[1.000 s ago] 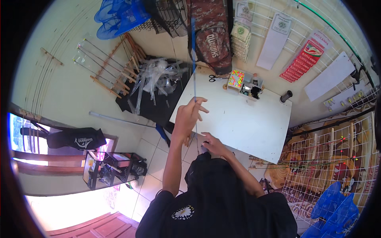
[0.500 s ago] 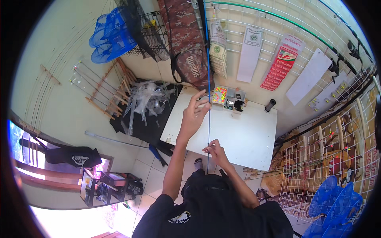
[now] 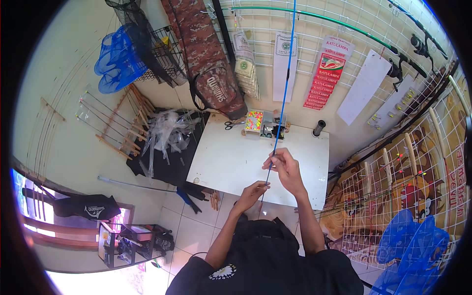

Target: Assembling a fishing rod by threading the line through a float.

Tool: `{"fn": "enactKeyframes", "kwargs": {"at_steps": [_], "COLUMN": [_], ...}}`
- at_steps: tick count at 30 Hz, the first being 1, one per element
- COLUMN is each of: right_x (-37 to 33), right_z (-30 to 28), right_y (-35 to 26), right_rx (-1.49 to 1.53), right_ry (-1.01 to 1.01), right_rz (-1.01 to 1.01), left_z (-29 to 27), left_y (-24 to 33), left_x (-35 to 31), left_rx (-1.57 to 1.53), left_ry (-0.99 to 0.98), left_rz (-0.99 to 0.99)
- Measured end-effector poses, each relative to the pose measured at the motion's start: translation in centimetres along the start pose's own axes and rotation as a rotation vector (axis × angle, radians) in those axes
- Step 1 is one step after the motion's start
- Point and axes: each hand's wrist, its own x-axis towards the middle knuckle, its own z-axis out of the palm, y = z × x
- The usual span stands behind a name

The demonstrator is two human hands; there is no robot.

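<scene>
A slender blue fishing rod (image 3: pixel 288 78) runs at a slant from the top edge down past the white table to my body. My right hand (image 3: pixel 286 171) pinches it over the middle of the table. Lower down, near the table's front edge, my left hand (image 3: pixel 252 195) has its fingers closed on the thinner end of the same rod. Beyond the hands, a clear compartment box (image 3: pixel 271 117) with bright small beads and dark items sits at the back of the white table (image 3: pixel 226 162).
Scissors (image 3: pixel 235 125) and a dark cylinder (image 3: pixel 319 128) lie toward the table's back. On the left, a black cloth-covered surface (image 3: pixel 191 160) carries crumpled plastic bags (image 3: pixel 167 130). Wire grid racks (image 3: pixel 364 206) with blue nets (image 3: pixel 413 241) stand at right; a camouflage rod bag (image 3: pixel 204 59) hangs behind.
My right hand has moved up and forward along the rod, while my left has come down toward my body. The rod now leans to the right, and the view has shifted.
</scene>
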Motion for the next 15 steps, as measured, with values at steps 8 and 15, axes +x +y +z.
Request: {"fn": "enactKeyframes", "kwargs": {"at_steps": [8, 15], "right_x": [3.1, 4.8], "right_z": [-2.5, -3.3], "right_y": [-5.0, -3.3], "right_rx": [0.083, -0.112], "right_ry": [0.115, 0.232], "right_rz": [-0.145, -0.114], "left_z": [1.7, 0.0], "left_y": [3.4, 8.3], "left_x": [2.1, 7.2], "left_rx": [0.105, 0.167], "left_ry": [0.092, 0.067], "left_rz": [-0.02, 0.143]}}
